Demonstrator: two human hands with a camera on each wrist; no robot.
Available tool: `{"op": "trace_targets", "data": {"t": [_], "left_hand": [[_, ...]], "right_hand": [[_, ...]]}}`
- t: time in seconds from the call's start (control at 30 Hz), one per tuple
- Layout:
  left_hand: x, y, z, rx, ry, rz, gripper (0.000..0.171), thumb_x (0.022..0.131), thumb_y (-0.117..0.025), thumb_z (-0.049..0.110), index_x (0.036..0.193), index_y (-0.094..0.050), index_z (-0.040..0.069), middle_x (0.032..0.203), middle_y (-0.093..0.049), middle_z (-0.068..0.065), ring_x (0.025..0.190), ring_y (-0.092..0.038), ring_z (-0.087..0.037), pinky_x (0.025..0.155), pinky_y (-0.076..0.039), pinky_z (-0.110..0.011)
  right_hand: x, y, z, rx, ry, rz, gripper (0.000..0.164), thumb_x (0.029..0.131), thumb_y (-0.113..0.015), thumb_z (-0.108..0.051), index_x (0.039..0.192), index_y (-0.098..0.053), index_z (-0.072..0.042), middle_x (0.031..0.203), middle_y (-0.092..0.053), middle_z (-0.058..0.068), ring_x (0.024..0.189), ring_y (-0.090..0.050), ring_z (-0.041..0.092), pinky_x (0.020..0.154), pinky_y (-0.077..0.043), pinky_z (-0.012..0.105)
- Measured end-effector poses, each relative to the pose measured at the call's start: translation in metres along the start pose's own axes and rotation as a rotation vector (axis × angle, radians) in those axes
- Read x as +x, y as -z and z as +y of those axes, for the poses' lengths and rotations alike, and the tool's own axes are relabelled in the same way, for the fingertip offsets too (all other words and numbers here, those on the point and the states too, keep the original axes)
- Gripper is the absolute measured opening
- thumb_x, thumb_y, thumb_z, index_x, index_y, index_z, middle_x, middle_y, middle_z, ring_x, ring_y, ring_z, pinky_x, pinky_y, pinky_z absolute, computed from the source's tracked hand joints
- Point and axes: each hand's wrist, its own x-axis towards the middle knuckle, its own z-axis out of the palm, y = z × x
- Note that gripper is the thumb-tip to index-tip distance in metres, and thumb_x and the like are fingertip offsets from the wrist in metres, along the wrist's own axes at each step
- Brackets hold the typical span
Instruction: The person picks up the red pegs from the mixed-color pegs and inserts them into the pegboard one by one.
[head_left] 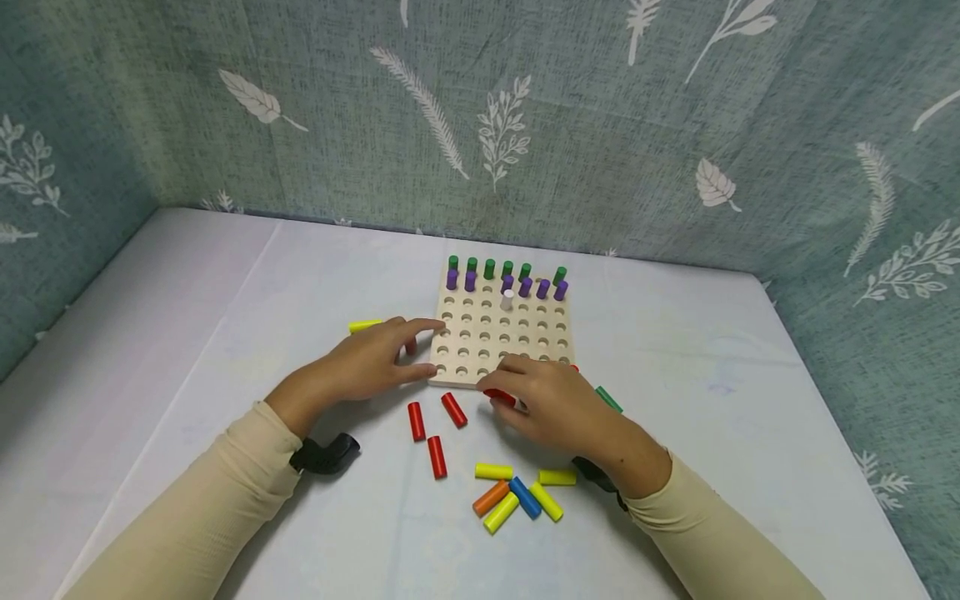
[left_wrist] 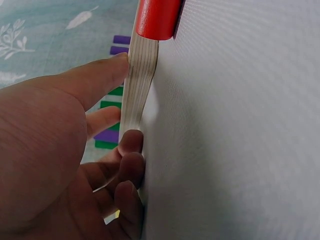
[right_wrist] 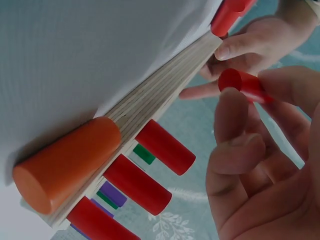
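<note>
My right hand (head_left: 551, 400) pinches a red peg (right_wrist: 257, 91) between thumb and fingertips, close over the front edge of a wooden pegboard (head_left: 474, 362). Three red pegs (right_wrist: 167, 147) stand in holes along the front in the right wrist view, mostly hidden behind the hand from the head. My left hand (head_left: 375, 358) rests at the board's left side, its thumb and forefinger touching the edge. Green pegs (head_left: 489, 268) stand in the back row, with purple pegs (head_left: 469, 281) before them and one white peg (head_left: 507, 300) in front of those.
Three red pegs (head_left: 437, 457) lie before the board. Nearer me lie several yellow pegs (head_left: 501, 513), an orange peg (head_left: 491, 498) and a blue one (head_left: 525, 497). A yellow peg (head_left: 365, 326) lies behind my left hand, a green peg (head_left: 609, 399) beyond my right. A patterned curtain (head_left: 570, 125) hangs behind.
</note>
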Motion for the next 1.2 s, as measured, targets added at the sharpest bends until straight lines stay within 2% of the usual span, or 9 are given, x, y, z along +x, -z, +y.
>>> {"op": "trace_targets", "data": {"t": [0.17, 0.33, 0.47, 0.6, 0.8, 1.2], "left_hand": [[0.001, 0.001, 0.001, 0.004, -0.001, -0.002, 0.072, 0.089, -0.074, 0.041, 0.152, -0.041, 0.029, 0.107, -0.061, -0.005, 0.081, -0.053, -0.017, 0.066, -0.043, -0.03], [0.0, 0.001, 0.001, 0.008, -0.007, 0.005, 0.071, 0.089, -0.074, 0.041, 0.152, -0.042, 0.029, 0.108, -0.061, -0.005, 0.081, -0.053, -0.018, 0.067, -0.043, -0.03], [0.0, 0.001, 0.001, 0.011, -0.004, 0.003, 0.071, 0.089, -0.074, 0.041, 0.152, -0.042, 0.029, 0.107, -0.061, -0.005, 0.081, -0.053, -0.017, 0.066, -0.043, -0.03], [0.0, 0.001, 0.001, 0.013, -0.007, 0.007, 0.071, 0.089, -0.074, 0.041, 0.152, -0.042, 0.03, 0.107, -0.061, -0.005, 0.081, -0.053, -0.018, 0.066, -0.043, -0.03], [0.001, 0.0, 0.001, 0.009, -0.007, 0.006, 0.071, 0.089, -0.075, 0.041, 0.152, -0.042, 0.03, 0.107, -0.061, -0.005, 0.081, -0.053, -0.018, 0.066, -0.043, -0.03], [0.002, -0.001, 0.001, 0.011, -0.005, 0.006, 0.071, 0.089, -0.074, 0.042, 0.152, -0.041, 0.03, 0.108, -0.061, -0.004, 0.081, -0.053, -0.018, 0.065, -0.043, -0.03]], "right_hand": [[0.001, 0.002, 0.001, -0.017, 0.01, 0.048, 0.023, 0.088, -0.077, -0.018, 0.11, -0.074, -0.017, 0.097, -0.069, -0.004, 0.074, -0.057, 0.006, 0.065, -0.049, 0.017], [0.001, 0.002, 0.002, -0.043, 0.018, 0.137, 0.024, 0.084, -0.08, -0.016, 0.108, -0.075, -0.015, 0.099, -0.071, -0.002, 0.09, -0.066, 0.012, 0.082, -0.055, 0.027], [0.001, 0.002, 0.003, -0.049, 0.009, 0.177, 0.022, 0.085, -0.08, -0.016, 0.106, -0.076, -0.015, 0.099, -0.072, -0.002, 0.097, -0.065, 0.016, 0.092, -0.05, 0.035], [0.001, 0.002, 0.005, -0.061, -0.022, 0.203, 0.021, 0.086, -0.079, -0.017, 0.106, -0.076, -0.015, 0.098, -0.072, -0.001, 0.097, -0.065, 0.018, 0.093, -0.046, 0.039], [0.0, 0.0, 0.009, -0.062, -0.071, 0.212, 0.022, 0.085, -0.08, -0.016, 0.106, -0.075, -0.014, 0.097, -0.073, 0.0, 0.094, -0.065, 0.018, 0.091, -0.047, 0.039], [0.002, -0.002, 0.015, -0.036, -0.086, 0.242, 0.024, 0.083, -0.082, -0.012, 0.106, -0.075, -0.012, 0.096, -0.076, 0.003, 0.089, -0.067, 0.02, 0.088, -0.048, 0.039]]}}
